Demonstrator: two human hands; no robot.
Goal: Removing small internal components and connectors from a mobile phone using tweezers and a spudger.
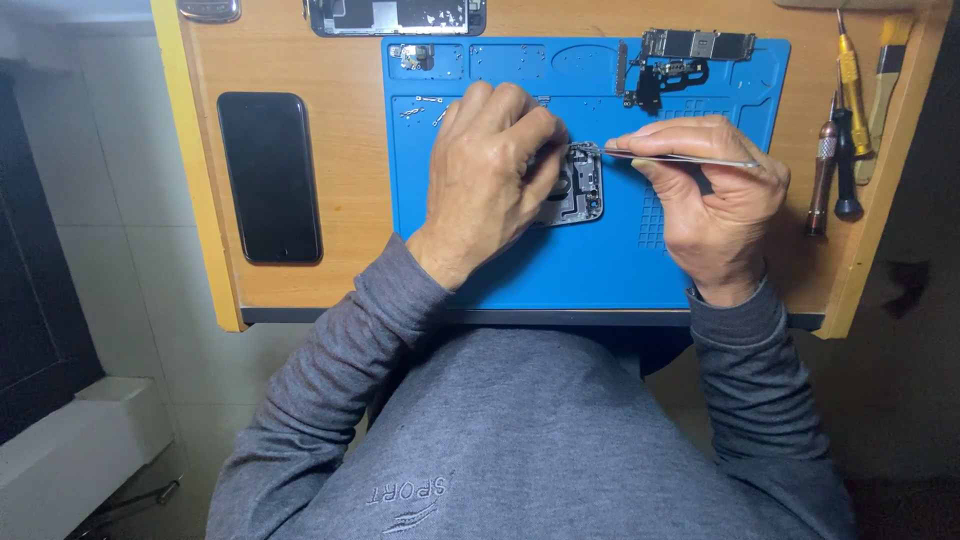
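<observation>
Centrally, blue mat (600,260), tweezers (680,158) (right hand (715,195))

Head camera looks steeply down, close over the workbench (300,290)

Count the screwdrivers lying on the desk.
3, all at the right edge of the desk, beside the blue mat: a yellow-handled screwdriver, a black one and a reddish-brown one. Others may lie out of view.
</observation>
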